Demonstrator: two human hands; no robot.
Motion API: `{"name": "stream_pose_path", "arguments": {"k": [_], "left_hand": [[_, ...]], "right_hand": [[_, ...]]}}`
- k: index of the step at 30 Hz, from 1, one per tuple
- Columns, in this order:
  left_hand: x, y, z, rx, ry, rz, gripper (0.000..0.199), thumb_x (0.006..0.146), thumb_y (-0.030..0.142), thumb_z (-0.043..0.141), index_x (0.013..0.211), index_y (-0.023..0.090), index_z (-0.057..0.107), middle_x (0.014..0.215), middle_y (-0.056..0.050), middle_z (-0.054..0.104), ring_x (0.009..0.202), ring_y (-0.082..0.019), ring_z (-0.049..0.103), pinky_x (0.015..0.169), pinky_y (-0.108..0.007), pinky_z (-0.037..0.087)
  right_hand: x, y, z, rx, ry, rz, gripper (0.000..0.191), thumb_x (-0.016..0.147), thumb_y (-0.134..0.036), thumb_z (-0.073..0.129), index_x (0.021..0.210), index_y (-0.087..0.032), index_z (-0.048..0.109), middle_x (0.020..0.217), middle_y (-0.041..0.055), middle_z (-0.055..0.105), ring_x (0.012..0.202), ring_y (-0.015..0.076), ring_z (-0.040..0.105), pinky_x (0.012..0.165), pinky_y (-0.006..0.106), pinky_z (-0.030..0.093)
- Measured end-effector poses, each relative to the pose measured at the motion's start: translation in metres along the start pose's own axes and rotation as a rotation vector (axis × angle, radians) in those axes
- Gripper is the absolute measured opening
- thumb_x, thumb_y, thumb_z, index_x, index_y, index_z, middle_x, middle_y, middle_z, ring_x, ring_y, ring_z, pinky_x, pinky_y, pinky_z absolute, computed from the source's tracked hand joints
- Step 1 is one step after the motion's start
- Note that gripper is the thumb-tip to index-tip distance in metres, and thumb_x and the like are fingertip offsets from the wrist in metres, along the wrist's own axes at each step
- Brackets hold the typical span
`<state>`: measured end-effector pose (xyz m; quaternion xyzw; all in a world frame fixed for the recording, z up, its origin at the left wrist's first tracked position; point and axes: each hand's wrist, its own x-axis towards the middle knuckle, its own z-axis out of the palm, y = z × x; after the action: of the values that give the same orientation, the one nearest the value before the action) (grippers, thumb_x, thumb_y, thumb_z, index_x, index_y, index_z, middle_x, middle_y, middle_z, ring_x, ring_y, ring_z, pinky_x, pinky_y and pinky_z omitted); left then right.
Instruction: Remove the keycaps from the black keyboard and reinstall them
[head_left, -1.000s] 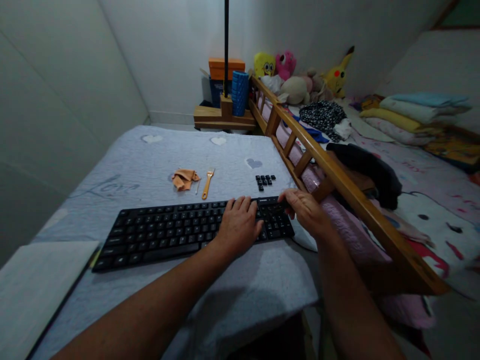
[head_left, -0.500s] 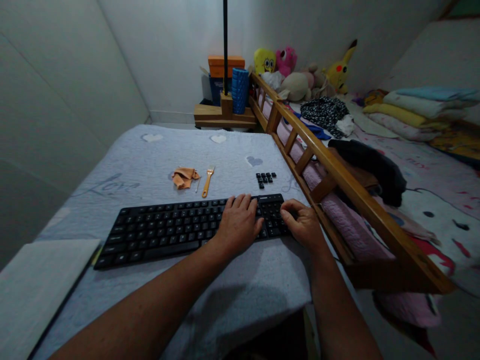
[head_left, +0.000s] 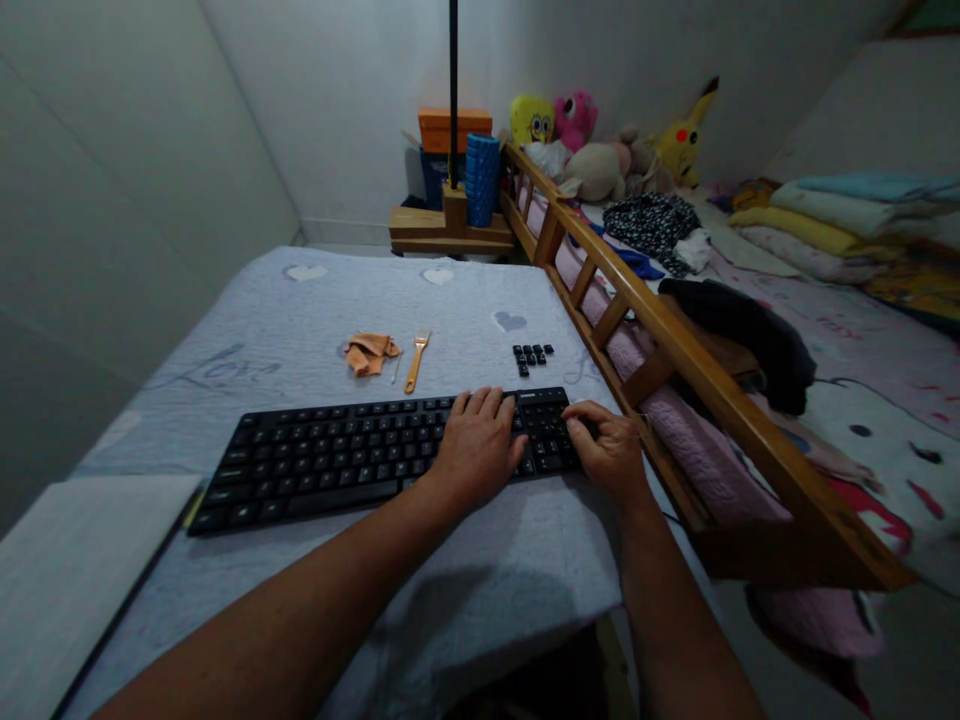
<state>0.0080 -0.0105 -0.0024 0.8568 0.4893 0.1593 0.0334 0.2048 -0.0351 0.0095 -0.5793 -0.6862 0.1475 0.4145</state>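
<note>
A black keyboard [head_left: 322, 455] lies across the cloth-covered table. My left hand [head_left: 480, 440] rests flat on its right-hand part, fingers stretched over the keys. Over the number pad, my right hand [head_left: 604, 440] is closed in a pinch at the keys. A thin, pale wire-like tool [head_left: 643, 426] pokes out behind the right hand; its working end is hidden by the fingers. Several loose black keycaps [head_left: 531, 356] lie in rows beyond the number pad. Left of them are a brush [head_left: 416, 362] with a yellow handle, a cotton swab [head_left: 396, 367] and a crumpled orange cloth [head_left: 369, 354].
A wooden bed rail [head_left: 645, 300] runs along the table's right side, with a bed holding clothes, folded bedding [head_left: 847, 215] and plush toys [head_left: 592, 172] beyond. At the left front lies a pale flat board [head_left: 90, 570]. A black pole [head_left: 454, 90] stands behind the table.
My right thumb and fingers have shifted slightly at the number pad, and the thin tool behind the hand has tilted. My left hand stays in place.
</note>
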Motion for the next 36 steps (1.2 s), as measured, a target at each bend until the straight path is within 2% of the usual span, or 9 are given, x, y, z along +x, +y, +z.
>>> {"name": "stream_pose_path", "arguments": {"k": [14, 19, 23, 30, 36], "left_hand": [[0.0, -0.001, 0.003, -0.001, 0.001, -0.004, 0.049, 0.092, 0.04, 0.054, 0.133, 0.013, 0.053, 0.142, -0.015, 0.054, 0.133, -0.031, 0.045, 0.114, -0.048, 0.03], [-0.001, 0.0, 0.001, 0.002, 0.007, 0.002, 0.048, 0.093, 0.04, 0.053, 0.132, 0.012, 0.054, 0.142, -0.015, 0.054, 0.132, -0.031, 0.046, 0.113, -0.048, 0.031], [-0.001, 0.0, 0.0, 0.001, 0.001, -0.004, 0.048, 0.093, 0.04, 0.053, 0.132, 0.013, 0.054, 0.143, -0.015, 0.054, 0.133, -0.03, 0.045, 0.113, -0.048, 0.031], [-0.001, 0.0, 0.0, 0.001, -0.007, -0.003, 0.047, 0.093, 0.04, 0.052, 0.132, 0.013, 0.054, 0.143, -0.015, 0.053, 0.133, -0.031, 0.046, 0.114, -0.048, 0.03], [0.0, 0.002, -0.003, -0.004, -0.016, -0.009, 0.046, 0.093, 0.039, 0.053, 0.131, 0.013, 0.054, 0.143, -0.015, 0.054, 0.134, -0.031, 0.045, 0.114, -0.049, 0.031]], "right_hand": [[0.004, 0.0, 0.002, -0.009, -0.089, 0.084, 0.02, 0.086, -0.031, 0.053, 0.073, -0.021, 0.062, 0.068, -0.0001, 0.064, 0.061, 0.0164, 0.058, 0.061, 0.027, 0.043], [0.002, -0.002, -0.003, 0.019, -0.19, 0.146, 0.007, 0.081, -0.025, 0.058, 0.079, -0.021, 0.064, 0.067, -0.0019, 0.062, 0.055, 0.0139, 0.054, 0.053, 0.025, 0.04], [0.001, 0.002, -0.007, 0.059, -0.235, 0.193, 0.01, 0.082, -0.027, 0.059, 0.084, -0.022, 0.067, 0.074, -0.0002, 0.067, 0.062, 0.0161, 0.06, 0.058, 0.025, 0.045], [0.001, 0.002, -0.007, 0.099, -0.173, 0.126, 0.015, 0.083, -0.028, 0.056, 0.085, -0.022, 0.069, 0.08, 0.0017, 0.07, 0.073, 0.019, 0.064, 0.069, 0.029, 0.049], [0.002, 0.001, 0.0, 0.116, -0.103, 0.182, 0.015, 0.083, -0.032, 0.057, 0.08, -0.02, 0.066, 0.065, 0.0006, 0.065, 0.057, 0.0165, 0.059, 0.055, 0.027, 0.045]]}}
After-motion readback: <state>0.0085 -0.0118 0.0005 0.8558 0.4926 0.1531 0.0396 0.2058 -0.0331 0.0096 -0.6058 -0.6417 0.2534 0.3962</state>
